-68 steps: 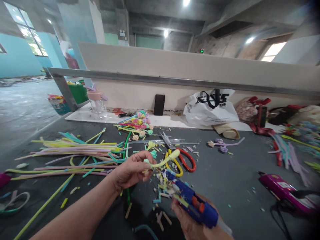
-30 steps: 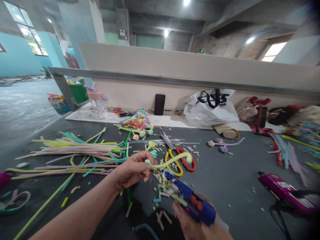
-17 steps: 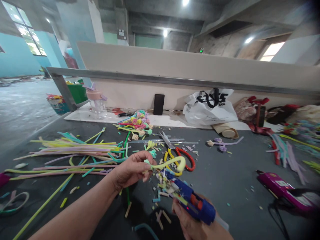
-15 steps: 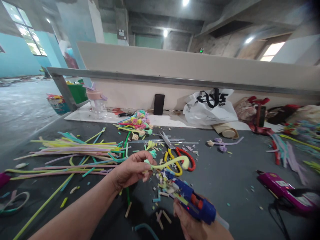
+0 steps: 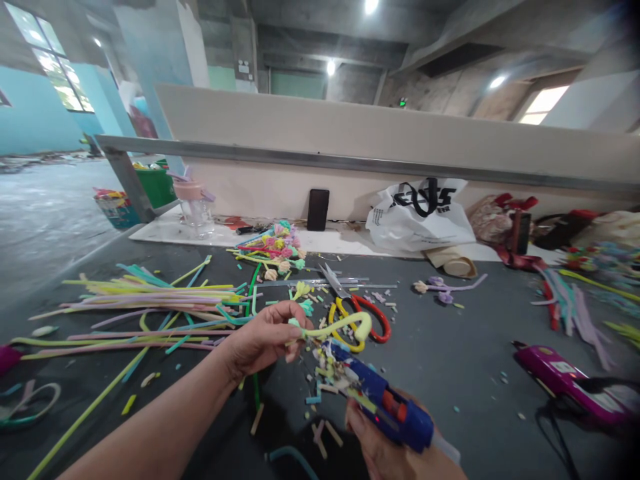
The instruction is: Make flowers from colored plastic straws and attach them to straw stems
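Concrete beams cross above a dark tabletop littered with scraps. Scissors lie behind the yellow stem, whose curled end overlaps them in view; a phone and white bag stand farther back. The left hand pinches the stem; the right hand grips a blue glue gun.

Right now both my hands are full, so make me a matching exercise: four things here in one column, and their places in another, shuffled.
Things:
1. black phone
2. blue glue gun
3. scissors
4. yellow stem

Places:
A. held in the right hand
B. lying on the dark table
C. held in the left hand
D. standing upright at the back

Pairs: 1-D, 2-A, 3-B, 4-C
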`<state>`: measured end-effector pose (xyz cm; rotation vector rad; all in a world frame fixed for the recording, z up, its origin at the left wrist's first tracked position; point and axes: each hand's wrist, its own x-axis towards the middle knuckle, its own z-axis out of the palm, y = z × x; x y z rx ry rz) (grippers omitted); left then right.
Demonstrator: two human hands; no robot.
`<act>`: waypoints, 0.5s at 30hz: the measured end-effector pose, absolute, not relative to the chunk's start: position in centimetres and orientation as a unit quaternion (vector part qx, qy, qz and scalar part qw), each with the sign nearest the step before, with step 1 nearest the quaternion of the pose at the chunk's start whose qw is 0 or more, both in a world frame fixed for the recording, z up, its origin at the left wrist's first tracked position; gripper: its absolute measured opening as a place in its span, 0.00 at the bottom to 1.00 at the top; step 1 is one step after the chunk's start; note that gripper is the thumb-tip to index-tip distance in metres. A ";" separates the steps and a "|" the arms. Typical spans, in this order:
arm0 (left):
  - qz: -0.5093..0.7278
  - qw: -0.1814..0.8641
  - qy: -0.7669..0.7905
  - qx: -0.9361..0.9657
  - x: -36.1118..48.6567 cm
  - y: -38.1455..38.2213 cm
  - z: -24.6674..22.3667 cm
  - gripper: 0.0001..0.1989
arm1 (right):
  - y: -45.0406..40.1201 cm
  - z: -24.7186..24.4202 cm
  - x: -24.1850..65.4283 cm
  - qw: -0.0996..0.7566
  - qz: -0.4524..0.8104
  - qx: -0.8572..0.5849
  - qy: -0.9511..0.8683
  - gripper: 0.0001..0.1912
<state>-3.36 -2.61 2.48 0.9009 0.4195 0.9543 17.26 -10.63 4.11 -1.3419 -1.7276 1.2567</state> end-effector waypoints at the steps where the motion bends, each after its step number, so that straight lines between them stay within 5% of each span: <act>1: 0.439 0.773 0.191 0.416 -3.3 -2.6 2.5 0.07 | -10.6 4.2 17.2 0.306 0.479 -0.506 -0.649 0.16; 15: 0.436 0.770 0.188 0.426 -3.3 -2.4 2.1 0.05 | -11.3 4.2 16.8 0.302 0.451 -0.559 -0.627 0.16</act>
